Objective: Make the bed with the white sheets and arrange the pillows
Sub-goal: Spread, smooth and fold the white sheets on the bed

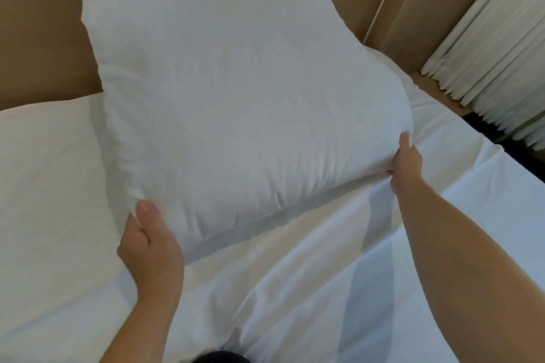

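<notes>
White pillow in L hand + R hand, over sheet

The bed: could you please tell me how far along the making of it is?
Done: the white sheet lies spread over the bed, and the left pillow lies at the head. In hand: the left hand and right hand grip the second pillow by its lower corners. Left: setting it down beside the first.

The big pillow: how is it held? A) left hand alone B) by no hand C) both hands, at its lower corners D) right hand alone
C: the left hand grips the big pillow at one lower corner, the right hand at the other.
</notes>
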